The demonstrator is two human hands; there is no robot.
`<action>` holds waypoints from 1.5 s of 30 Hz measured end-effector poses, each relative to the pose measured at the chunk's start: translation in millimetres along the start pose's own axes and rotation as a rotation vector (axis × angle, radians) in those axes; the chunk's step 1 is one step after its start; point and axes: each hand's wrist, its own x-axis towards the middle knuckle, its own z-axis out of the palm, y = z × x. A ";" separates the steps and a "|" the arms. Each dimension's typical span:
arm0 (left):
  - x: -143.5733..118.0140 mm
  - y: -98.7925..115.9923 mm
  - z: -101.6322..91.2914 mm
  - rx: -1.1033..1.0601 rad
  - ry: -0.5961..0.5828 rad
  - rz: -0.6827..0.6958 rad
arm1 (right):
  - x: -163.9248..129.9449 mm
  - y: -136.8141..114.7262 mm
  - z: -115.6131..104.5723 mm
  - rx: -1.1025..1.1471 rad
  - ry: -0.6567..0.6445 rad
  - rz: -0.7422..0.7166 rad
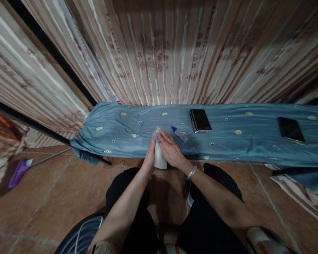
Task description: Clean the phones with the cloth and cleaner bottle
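My two hands come together over the near edge of the bench, around a light grey cloth (160,158) whose lower end hangs down past my fingers. My left hand (149,157) grips it from the left side. Across its top and right side lies my right hand (172,148), fingers pressed onto it. Whether the cloth wraps something is hidden. Just beyond my right hand, a small clear bottle with a blue cap (179,133) lies on its side. A stack of dark phones (200,121) sits farther right.
A blue-green patterned cloth (148,121) covers the long bench. Another dark phone (290,129) lies toward its right end. Striped curtains (159,53) hang behind, with black poles (55,53) at left. A purple broom head (19,173) rests on the tiled floor, and a dark round basin (76,233) stands by my left leg.
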 end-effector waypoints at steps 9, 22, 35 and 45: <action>-4.8 9.4 5.2 -0.026 -0.017 -0.028 | -3.4 -6.4 2.8 0.051 -0.024 -0.045; -5.4 28.6 0.3 -0.099 0.103 -0.029 | -22.1 -32.1 12.1 0.124 -0.091 -0.201; 4.6 36.5 -13.8 -0.195 0.116 -0.044 | -29.7 -39.1 10.4 0.252 -0.010 -0.298; 5.2 47.5 -10.5 -0.230 0.086 -0.078 | -34.1 -34.6 -10.5 0.194 -0.011 -0.305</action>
